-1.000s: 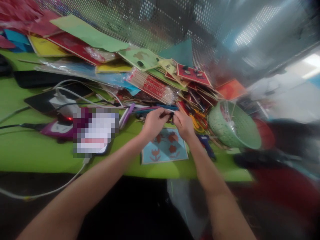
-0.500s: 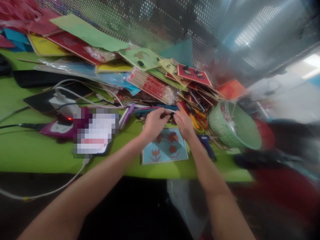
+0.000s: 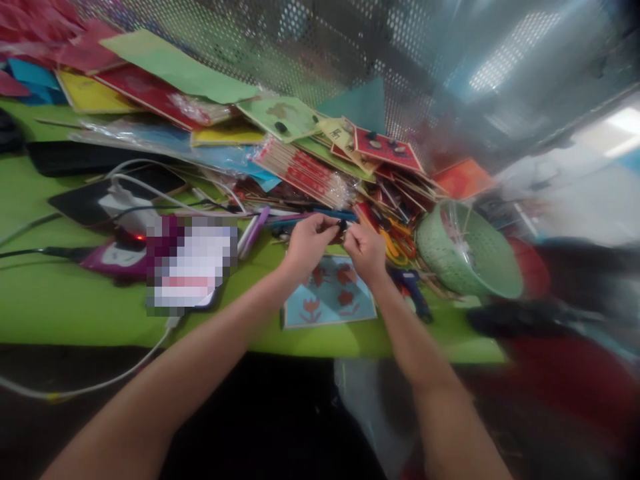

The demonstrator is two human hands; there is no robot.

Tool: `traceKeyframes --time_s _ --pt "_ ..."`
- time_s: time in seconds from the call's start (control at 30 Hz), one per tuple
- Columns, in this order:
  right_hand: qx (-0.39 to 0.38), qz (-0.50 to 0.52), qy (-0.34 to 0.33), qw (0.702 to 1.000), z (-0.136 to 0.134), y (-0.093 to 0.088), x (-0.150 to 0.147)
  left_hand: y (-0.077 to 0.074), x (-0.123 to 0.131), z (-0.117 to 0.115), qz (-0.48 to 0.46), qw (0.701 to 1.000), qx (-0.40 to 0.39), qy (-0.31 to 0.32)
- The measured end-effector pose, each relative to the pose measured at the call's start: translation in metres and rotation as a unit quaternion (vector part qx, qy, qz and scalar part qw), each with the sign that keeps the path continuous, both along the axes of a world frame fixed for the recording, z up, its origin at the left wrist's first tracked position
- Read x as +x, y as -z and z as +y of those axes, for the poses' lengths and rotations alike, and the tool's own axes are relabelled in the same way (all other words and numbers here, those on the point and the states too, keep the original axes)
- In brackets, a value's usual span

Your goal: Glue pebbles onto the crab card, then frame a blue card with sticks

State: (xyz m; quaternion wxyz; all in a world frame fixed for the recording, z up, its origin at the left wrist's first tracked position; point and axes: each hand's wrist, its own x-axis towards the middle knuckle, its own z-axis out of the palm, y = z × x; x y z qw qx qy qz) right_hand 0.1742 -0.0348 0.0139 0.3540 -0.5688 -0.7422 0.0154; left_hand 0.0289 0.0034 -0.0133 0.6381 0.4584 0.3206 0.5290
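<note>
Left hand (image 3: pixel 310 243) and right hand (image 3: pixel 367 250) are close together just past the far edge of my blue card (image 3: pixel 327 315), left one pinching something tiny, right one with its fingers curled in, and honestly I can't tell if the right is gripping anything. Card's already got several red-brown flower shapes (image 3: pixel 311 309) on it, so that bit looks done to me. Still unplaced, I'd say: a small dark piece (image 3: pixel 343 225), off the card, beyond its far edge, between my left fingertips and right beside the other hand.
</note>
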Motion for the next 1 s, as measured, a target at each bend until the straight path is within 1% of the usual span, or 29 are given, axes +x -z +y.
traceKeyframes --time_s 0.1,0.2,0.33,0.5,0.6,0.7,0.8,0.87,0.93,1.0 --pt "-0.001 0.039 -0.022 0.999 -0.002 -0.002 -0.001 -0.002 -0.002 0.002 -0.043 0.998 -0.038 0.007" --pt "-0.011 0.092 -0.023 0.995 -0.003 -0.004 0.001 -0.004 -0.005 0.003 -0.067 0.996 -0.059 0.017" --pt "-0.005 0.148 -0.005 0.989 -0.001 -0.002 0.006 -0.007 -0.007 0.003 -0.071 0.995 -0.073 0.020" --pt "-0.019 0.201 0.001 0.979 0.001 -0.001 0.010 -0.008 -0.008 0.005 -0.065 0.994 -0.081 0.027" --pt "-0.020 0.238 -0.015 0.971 0.001 -0.006 0.009 -0.009 -0.009 0.006 -0.055 0.995 -0.082 0.020" --pt "-0.021 0.264 -0.026 0.964 -0.005 -0.015 0.004 -0.010 -0.011 0.008 -0.048 0.995 -0.083 0.010" --pt "-0.021 0.263 -0.038 0.964 -0.023 -0.028 0.003 -0.011 -0.013 0.011 -0.045 0.996 -0.076 0.012" --pt "-0.046 0.249 -0.055 0.966 -0.044 -0.037 0.006 -0.012 -0.014 0.011 -0.039 0.997 -0.072 0.012" --pt "-0.126 0.223 -0.084 0.963 -0.072 -0.047 0.014 -0.012 -0.015 0.011 -0.030 0.997 -0.070 0.010" --pt "-0.223 0.183 -0.124 0.949 -0.104 -0.057 0.024 -0.014 -0.015 0.011 -0.024 0.997 -0.072 0.011"
